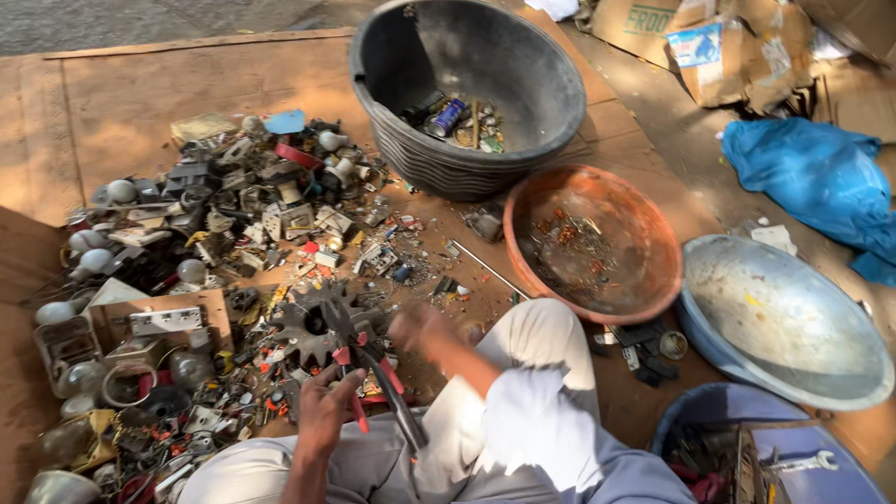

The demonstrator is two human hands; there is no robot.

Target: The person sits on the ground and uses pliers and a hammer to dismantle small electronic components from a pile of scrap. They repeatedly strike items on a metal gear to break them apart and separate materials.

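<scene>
My left hand (327, 411) grips the red handles of a pair of pliers (359, 364), whose jaws point up toward a dark toothed metal gear (303, 327) lying in the scrap. My right hand (415, 325), blurred, hovers just right of the pliers' jaws above the small scrap; I cannot tell whether it holds a small piece. My knee in light trousers (541, 373) rises to the right of both hands.
A heap of electrical scrap and bulbs (187, 252) covers the left. Beyond stand a black tub (551, 103), a rusty orange bowl (653, 215), a grey metal basin (793, 373) and a blue tub (700, 411) holding a wrench (803, 462). Cardboard (737, 47) and blue plastic (821, 177) lie at right.
</scene>
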